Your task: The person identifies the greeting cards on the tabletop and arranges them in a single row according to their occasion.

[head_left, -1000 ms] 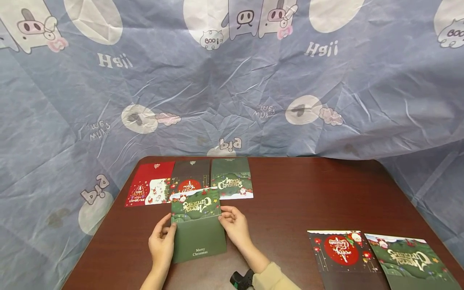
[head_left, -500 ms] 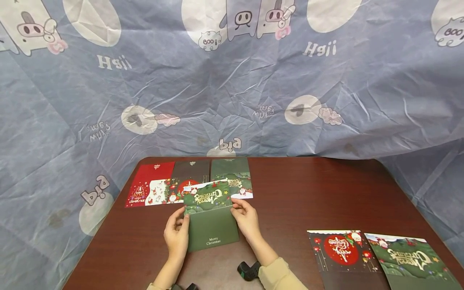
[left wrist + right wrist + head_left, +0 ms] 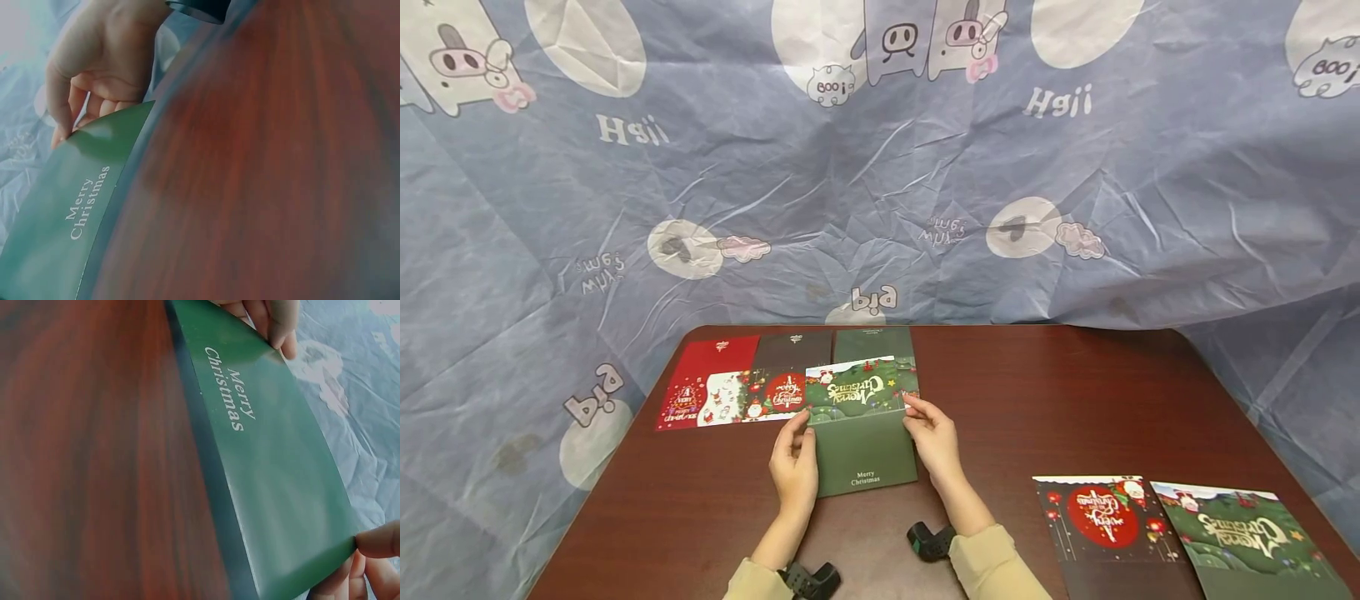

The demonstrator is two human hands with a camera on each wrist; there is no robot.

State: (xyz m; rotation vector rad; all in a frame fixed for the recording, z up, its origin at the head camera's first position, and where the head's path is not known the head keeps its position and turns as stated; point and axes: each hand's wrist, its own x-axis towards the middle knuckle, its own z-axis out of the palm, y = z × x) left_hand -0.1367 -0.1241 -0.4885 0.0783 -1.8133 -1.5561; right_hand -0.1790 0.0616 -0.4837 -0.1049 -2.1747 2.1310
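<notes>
Green card (image 3: 865, 454), one: plain lower panel lettered "Merry Christmas" in white, illustrated upper panel with gold lettering upside down; held tilted over the left half of the table (image 3: 992, 400), its top overlapping, as seen from the head, a second green card (image 3: 872, 343) at the far edge. Left hand (image 3: 795, 467): pinching the card's left side, thumb on the face. Right hand (image 3: 932, 437): pinching its right side likewise. Whether the lower edge touches the wood cannot be told. Far-left corner: red card (image 3: 715, 357); beside it along the far edge, dark grey card (image 3: 793, 354), then the second green card, partly hidden. Towards the right edge, front: dark card with red disc (image 3: 1103, 517) and, nearer that edge, third green card (image 3: 1243, 533), both cut off by the frame. Wrists: black devices (image 3: 811, 581) and beige sleeves (image 3: 996, 562), a pair each. Beyond the far edge: blue-grey printed cloth (image 3: 820, 183), creased.
</notes>
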